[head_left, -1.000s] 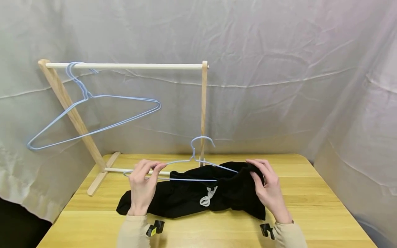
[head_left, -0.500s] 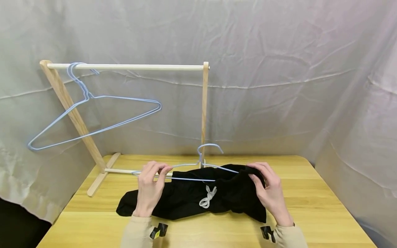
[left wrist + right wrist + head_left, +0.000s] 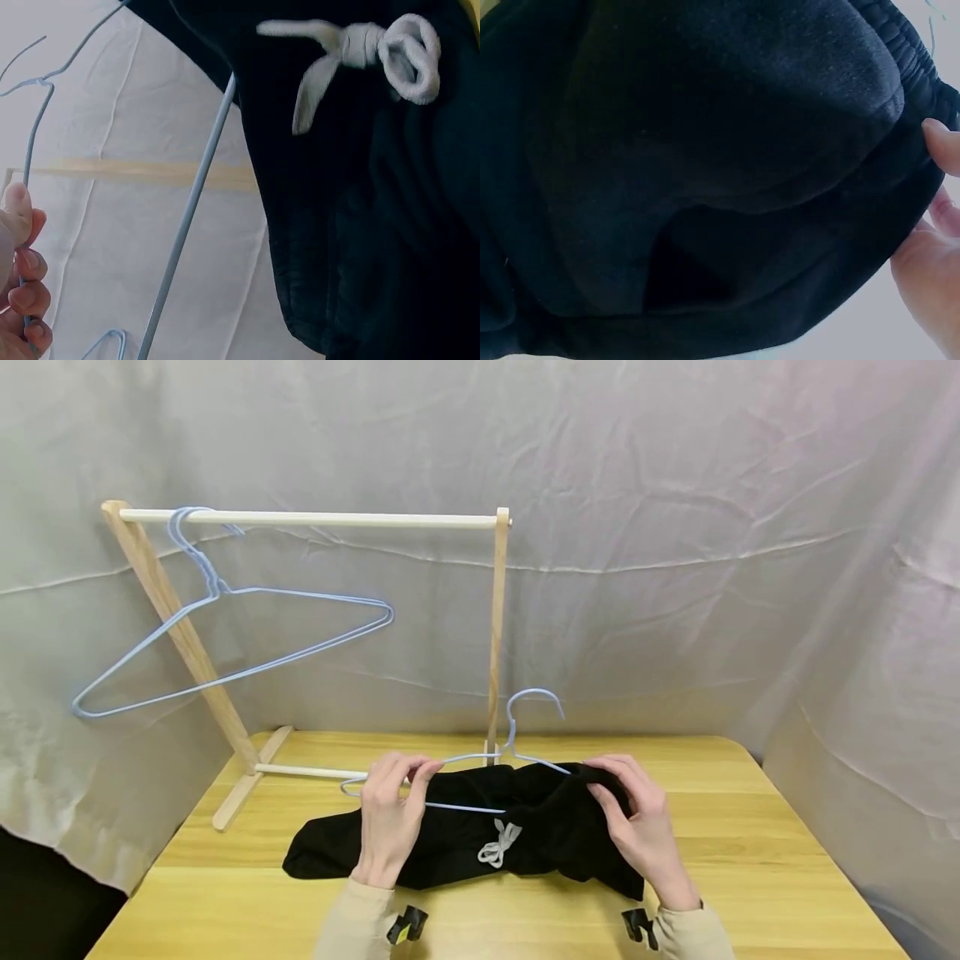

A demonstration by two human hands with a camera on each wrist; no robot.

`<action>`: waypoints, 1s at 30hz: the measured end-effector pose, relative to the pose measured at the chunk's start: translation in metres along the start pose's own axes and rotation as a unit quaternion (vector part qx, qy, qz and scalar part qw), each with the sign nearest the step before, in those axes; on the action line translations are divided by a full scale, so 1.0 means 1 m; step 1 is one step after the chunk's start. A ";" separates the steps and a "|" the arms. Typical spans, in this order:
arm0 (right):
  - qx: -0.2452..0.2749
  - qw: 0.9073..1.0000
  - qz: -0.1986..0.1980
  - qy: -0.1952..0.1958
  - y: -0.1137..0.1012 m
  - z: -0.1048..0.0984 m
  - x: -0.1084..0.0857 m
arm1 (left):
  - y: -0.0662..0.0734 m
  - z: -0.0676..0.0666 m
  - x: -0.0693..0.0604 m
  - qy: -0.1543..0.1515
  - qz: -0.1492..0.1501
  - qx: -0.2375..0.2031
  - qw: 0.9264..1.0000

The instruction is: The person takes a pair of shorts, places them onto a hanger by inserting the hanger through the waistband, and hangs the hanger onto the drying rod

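Note:
In the head view my left hand (image 3: 392, 817) pinches the upper left arm of a light blue wire hanger (image 3: 465, 808), whose hook points up. The hanger's right end goes into the waist of a black garment (image 3: 450, 852) with a white drawstring bow (image 3: 499, 843). My right hand (image 3: 639, 827) grips the waistband's right corner between thumb and fingers. From the left wrist, the fingers of my left hand (image 3: 22, 277) curl round the hanger wire, beside the black cloth (image 3: 375, 210). In the right wrist view my right hand (image 3: 934, 232) holds the gathered edge of the garment (image 3: 727, 247).
A wooden rack (image 3: 315, 518) stands at the back left of the wooden table (image 3: 750, 860). Blue hangers (image 3: 300, 652) hang from the left part of its rail. Grey-white cloth (image 3: 675, 527) surrounds the table at the back and sides.
My left hand and the hanger have moved to the right, and the hanger reaches further toward the garment's right side. My right hand has shifted slightly left, still gripping the waistband.

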State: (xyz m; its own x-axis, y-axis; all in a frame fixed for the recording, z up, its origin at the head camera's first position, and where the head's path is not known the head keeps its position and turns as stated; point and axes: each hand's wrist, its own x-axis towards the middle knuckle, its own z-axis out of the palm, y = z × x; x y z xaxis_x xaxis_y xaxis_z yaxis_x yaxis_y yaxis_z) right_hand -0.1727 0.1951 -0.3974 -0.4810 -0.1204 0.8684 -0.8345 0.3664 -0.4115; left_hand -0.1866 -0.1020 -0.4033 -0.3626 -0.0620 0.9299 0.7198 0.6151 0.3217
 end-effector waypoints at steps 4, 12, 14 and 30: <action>-0.023 1.000 -0.004 -0.004 0.001 0.002 -0.001 | 0.005 0.005 -0.002 -0.013 -0.008 0.006 1.000; -0.019 1.000 -0.016 -0.011 0.001 0.010 -0.004 | 0.015 0.016 -0.010 -0.051 -0.017 -0.021 0.998; -0.014 1.000 -0.018 -0.010 0.001 0.012 -0.004 | 0.015 0.016 -0.010 -0.060 -0.021 -0.029 0.998; -0.001 1.000 -0.012 -0.011 -0.001 0.016 -0.006 | 0.022 0.020 -0.009 -0.092 -0.012 -0.051 0.994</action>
State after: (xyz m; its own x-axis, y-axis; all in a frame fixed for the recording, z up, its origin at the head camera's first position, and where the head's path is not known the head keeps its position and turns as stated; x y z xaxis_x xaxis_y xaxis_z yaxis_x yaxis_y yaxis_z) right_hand -0.1735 0.1807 -0.4068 -0.4676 -0.1497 0.8712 -0.8448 0.3655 -0.3907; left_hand -0.1792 -0.0716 -0.4084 -0.4766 0.0749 0.8759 0.7623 0.5316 0.3693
